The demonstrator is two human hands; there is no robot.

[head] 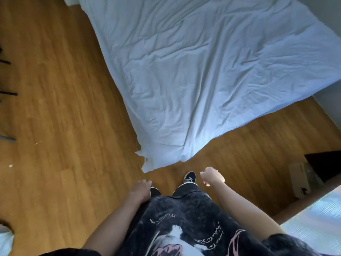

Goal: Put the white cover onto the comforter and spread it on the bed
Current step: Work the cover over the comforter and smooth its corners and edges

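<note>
The white cover (212, 71) lies spread flat and wrinkled on the wooden floor, and its near corner (149, 163) points at my feet. Whether the comforter is inside it does not show. My left hand (141, 189) hangs by my thigh with loosely curled fingers and holds nothing. Just short of the cover's near edge, my right hand (212, 176) is raised in a fist and also holds nothing. Neither hand touches the cover.
A pale ribbed surface (313, 228), perhaps the bed, fills the lower right. A cardboard box (299, 178) and a dark object (324, 163) sit on the floor at right. Black legs (8, 93) poke in at the left edge. My shoes (189, 177) stand near the corner.
</note>
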